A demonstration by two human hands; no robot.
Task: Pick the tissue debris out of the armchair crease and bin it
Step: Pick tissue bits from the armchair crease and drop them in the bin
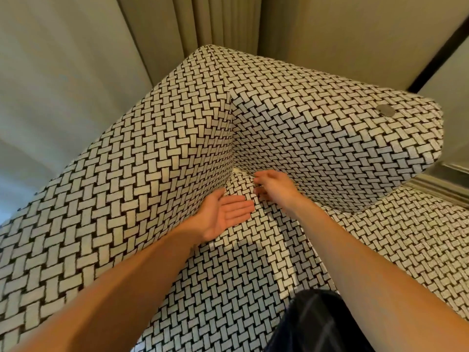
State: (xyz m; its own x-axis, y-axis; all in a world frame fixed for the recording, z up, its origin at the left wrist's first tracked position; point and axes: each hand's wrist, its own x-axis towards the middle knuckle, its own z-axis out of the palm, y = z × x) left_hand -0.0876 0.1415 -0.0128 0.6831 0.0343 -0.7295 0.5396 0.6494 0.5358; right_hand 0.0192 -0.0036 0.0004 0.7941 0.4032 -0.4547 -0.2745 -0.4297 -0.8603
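An armchair in black-and-white basket-weave fabric fills the view. A small pale strip of tissue debris lies in the crease at the inner corner where back, arm and seat meet. My left hand hovers palm up and flat over the seat, just below that corner. My right hand reaches toward the crease with its fingers loosely curled, a little to the right of the tissue; I cannot make out anything between its fingertips. No bin is in view.
Beige curtains hang behind the chair and a pale wall stands at the left. A round metal button sits on the right armrest. A dark frame runs along the right. Dark checked clothing shows at the bottom.
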